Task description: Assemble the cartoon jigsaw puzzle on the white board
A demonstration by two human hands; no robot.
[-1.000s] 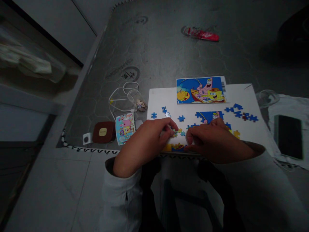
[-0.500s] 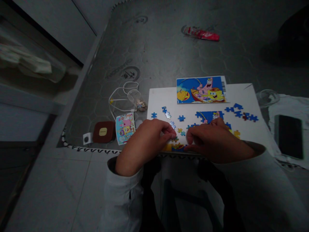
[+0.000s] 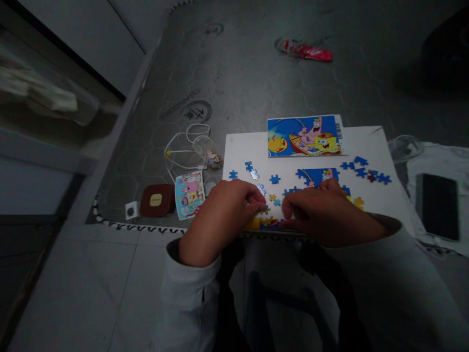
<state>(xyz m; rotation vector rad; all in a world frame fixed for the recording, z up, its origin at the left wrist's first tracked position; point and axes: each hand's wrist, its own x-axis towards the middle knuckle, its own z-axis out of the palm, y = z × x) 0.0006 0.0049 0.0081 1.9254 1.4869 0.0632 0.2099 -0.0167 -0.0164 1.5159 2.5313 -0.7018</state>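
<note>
A white board (image 3: 242,146) lies on the dark mat in front of me with a partly joined cartoon jigsaw (image 3: 318,177) on it. My left hand (image 3: 223,215) rests at the board's near edge, its fingertips pinched on a small puzzle piece (image 3: 264,210) and pressing it onto the assembled strip. Beside it, my right hand (image 3: 324,211) lies palm down with fingers curled over the joined part. Loose blue pieces (image 3: 362,168) are scattered to the right and several more lie near the left hand (image 3: 252,171). The printed reference picture (image 3: 305,136) sits at the board's far edge.
On the mat to the left lie a white cable (image 3: 183,146), a small clear jar (image 3: 208,151), a picture card (image 3: 188,194), a brown square case (image 3: 157,200) and a white plug (image 3: 131,210). A phone (image 3: 438,205) rests on white cloth at right. A red wrapper (image 3: 304,51) lies far off.
My left hand has drawn its pinched piece down toward me, from beside the loose pieces onto the near assembled strip. The right hand has stayed in place.
</note>
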